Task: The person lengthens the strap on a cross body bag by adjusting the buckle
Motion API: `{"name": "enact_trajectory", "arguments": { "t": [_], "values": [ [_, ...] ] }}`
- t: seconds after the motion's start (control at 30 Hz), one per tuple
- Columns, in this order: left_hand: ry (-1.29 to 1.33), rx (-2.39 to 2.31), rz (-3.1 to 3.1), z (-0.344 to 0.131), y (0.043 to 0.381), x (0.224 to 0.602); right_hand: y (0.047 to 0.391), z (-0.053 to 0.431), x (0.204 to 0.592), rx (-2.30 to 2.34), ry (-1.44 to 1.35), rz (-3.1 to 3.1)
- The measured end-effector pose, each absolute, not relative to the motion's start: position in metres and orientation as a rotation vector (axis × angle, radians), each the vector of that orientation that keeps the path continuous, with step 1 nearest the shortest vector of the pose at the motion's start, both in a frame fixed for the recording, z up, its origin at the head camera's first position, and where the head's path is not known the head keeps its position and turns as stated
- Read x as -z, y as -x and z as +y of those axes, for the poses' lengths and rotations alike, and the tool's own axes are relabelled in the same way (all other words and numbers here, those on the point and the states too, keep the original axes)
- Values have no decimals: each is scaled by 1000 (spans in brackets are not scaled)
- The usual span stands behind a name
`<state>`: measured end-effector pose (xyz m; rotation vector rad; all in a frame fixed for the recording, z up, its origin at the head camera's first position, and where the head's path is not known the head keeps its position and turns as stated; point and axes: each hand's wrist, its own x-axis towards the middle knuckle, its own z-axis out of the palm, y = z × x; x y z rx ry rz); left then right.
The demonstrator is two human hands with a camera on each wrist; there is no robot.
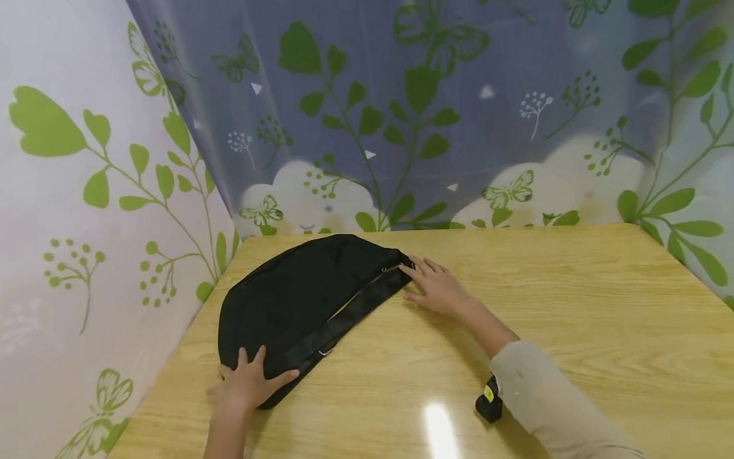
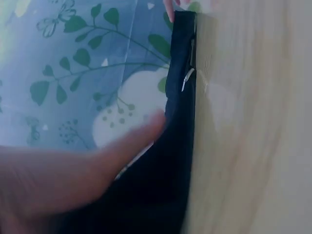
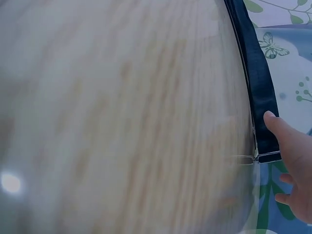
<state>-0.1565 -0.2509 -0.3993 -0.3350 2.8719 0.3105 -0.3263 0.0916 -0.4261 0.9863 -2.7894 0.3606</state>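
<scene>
A black crescent-shaped waist bag (image 1: 292, 293) lies slantwise on the table, its curved side facing the wall. Along its straighter edge run a zipper and a black strap (image 1: 361, 312) with a metal buckle (image 1: 325, 352). My left hand (image 1: 243, 382) rests with fingers spread on the bag's near left end; in the left wrist view the thumb (image 2: 131, 144) lies across the dark fabric. At the far right end, my right hand (image 1: 438, 287) touches the bag's narrow tip with outstretched fingers. The right wrist view shows that thumb (image 3: 278, 122) against the strap end.
The light wood-grain table (image 1: 573, 306) stretches right and toward me. A small black device with a yellow mark (image 1: 489, 401) is at the right sleeve's cuff. Leaf-patterned curtains (image 1: 355, 115) hang behind the table, with a pale patterned one (image 1: 103, 223) at left.
</scene>
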Motion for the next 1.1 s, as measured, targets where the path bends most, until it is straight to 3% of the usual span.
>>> {"name": "enact_trajectory", "arguments": {
  "t": [0.27, 1.1],
  "values": [
    [132, -420, 2825, -253, 170, 400, 322, 98, 419, -369, -929, -2853],
    [-179, -331, 2834, -253, 237, 406, 283, 143, 407, -322, -748, -2968]
  ]
}}
